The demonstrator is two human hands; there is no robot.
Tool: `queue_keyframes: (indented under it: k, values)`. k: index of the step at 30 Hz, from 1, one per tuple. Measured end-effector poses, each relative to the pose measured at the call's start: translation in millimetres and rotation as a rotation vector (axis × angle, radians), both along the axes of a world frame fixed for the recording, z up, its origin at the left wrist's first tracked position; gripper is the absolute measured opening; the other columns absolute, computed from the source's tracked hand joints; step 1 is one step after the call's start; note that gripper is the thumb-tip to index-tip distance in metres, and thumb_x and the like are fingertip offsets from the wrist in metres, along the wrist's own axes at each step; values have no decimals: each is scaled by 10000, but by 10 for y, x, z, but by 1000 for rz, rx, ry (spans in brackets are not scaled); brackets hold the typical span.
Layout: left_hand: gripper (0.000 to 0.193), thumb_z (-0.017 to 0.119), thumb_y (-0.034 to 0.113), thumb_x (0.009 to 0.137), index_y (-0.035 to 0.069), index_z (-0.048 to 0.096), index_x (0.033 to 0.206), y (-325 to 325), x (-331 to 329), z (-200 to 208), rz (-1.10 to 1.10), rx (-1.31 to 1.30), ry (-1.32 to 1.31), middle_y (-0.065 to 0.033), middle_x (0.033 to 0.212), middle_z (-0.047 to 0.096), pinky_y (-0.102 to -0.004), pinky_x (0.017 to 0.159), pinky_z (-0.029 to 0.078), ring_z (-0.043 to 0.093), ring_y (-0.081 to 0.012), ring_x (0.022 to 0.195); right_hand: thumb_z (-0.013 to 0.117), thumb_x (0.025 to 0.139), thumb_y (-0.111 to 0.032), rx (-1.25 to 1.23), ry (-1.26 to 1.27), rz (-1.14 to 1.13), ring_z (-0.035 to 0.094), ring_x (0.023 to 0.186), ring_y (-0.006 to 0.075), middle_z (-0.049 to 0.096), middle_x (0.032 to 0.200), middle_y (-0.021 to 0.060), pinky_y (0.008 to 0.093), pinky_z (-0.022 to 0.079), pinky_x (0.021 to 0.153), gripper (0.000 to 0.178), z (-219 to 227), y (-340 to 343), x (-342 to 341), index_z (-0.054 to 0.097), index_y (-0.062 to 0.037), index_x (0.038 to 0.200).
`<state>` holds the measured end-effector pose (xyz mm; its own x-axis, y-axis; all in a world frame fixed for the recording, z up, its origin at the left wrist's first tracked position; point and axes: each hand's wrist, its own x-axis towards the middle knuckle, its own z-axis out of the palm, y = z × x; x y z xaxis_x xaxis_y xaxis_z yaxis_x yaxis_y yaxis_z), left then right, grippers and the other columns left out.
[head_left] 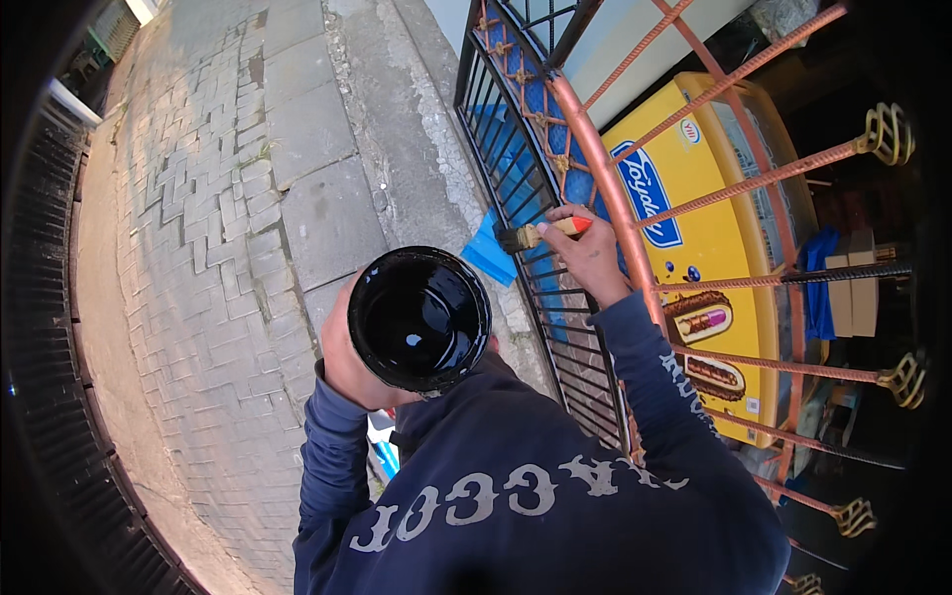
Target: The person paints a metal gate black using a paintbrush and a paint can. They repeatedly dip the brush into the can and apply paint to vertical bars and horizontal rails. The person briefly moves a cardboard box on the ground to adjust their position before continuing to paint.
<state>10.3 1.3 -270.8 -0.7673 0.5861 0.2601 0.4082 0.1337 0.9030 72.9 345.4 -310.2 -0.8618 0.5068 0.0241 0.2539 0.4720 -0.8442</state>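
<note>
My left hand (344,359) is closed round the side of an open can of black paint (464,372), held upright in front of my chest. Glossy black paint fills the can, and its rim is smeared with it. In my right hand (593,260) a paintbrush (543,234) is gripped by its wooden, red-tipped handle. The dark bristles point left, at the bars of a metal fence (577,369); whether they touch a bar I cannot tell. Bars nearby are black, while the thick curved rail (597,164) beside my right wrist is copper-coloured.
Blue sheeting (489,254) lies behind and below the fence bars. To the right, reddish twisted rods (764,188) stick out, some ending in gold basket-shaped tips (886,135). Behind them stands a yellow freezer (650,119). A paved lane (213,288) runs along the left.
</note>
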Motion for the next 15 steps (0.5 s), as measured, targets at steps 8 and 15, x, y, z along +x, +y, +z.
queue_keyframes:
  k: [8, 15]
  values:
    - [1121, 1054, 242, 422, -13, 523, 1375, 762, 478, -1197, -111, 160, -116, -134, 1266, 688, -399, 1039, 525, 678, -249, 1163, 690, 1015, -239, -443, -12, -295, 653, 685, 101, 687, 836, 48, 249, 525, 548, 268, -1221, 278, 1508, 654, -13, 1155]
    - [1252, 1034, 256, 400, -32, 448, 1469, 1306, 538, -791, -204, 217, -146, -162, 1391, 587, -417, 1127, 434, 584, -288, 1289, 630, 1052, -259, -412, 106, -84, 693, 737, 129, 730, 901, 122, 254, 548, 571, 302, -826, 716, 1086, 617, 11, 1186]
